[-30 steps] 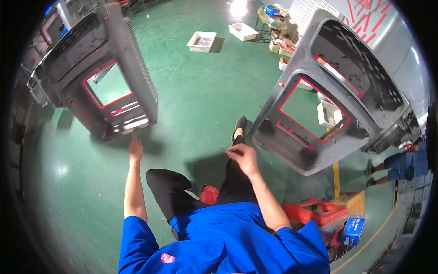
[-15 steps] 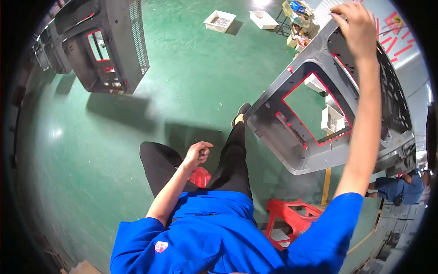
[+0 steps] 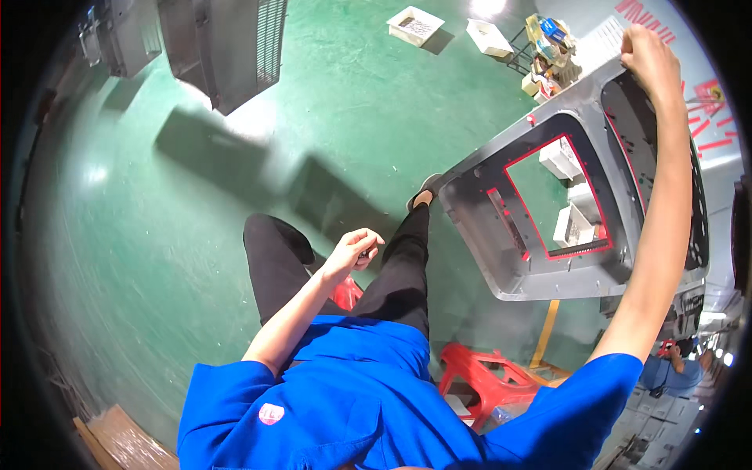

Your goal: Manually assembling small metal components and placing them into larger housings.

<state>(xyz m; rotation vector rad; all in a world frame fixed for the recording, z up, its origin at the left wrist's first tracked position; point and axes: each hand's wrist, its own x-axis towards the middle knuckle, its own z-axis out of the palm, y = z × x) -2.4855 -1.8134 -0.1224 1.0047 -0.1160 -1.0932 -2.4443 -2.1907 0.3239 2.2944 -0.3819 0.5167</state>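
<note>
My left hand (image 3: 356, 252) hovers over my lap, its fingers curled round something small and dark that I cannot make out. My right arm is stretched far out to the right. The right hand (image 3: 652, 63) is closed at the upper edge of a large grey moulded housing (image 3: 489, 266); what its fingers hold, if anything, is hidden. The housing stands tilted at my right, with a red-edged rectangular opening and a red-trimmed slot in its face. Small studs dot its inner surface.
Red plastic stools stand beside me (image 3: 486, 376) and beneath me. White bins, one with small parts (image 3: 415, 26), lie on the green floor. More grey housings (image 3: 227, 55) stand at upper left. A loaded rack (image 3: 548, 47) is behind my housing; another person (image 3: 674, 372) is at far right.
The view has shifted, so the housings and bins sit elsewhere in it. My right hand's fingers have curled in more tightly at the housing's edge. My left hand stays curled over my lap.
</note>
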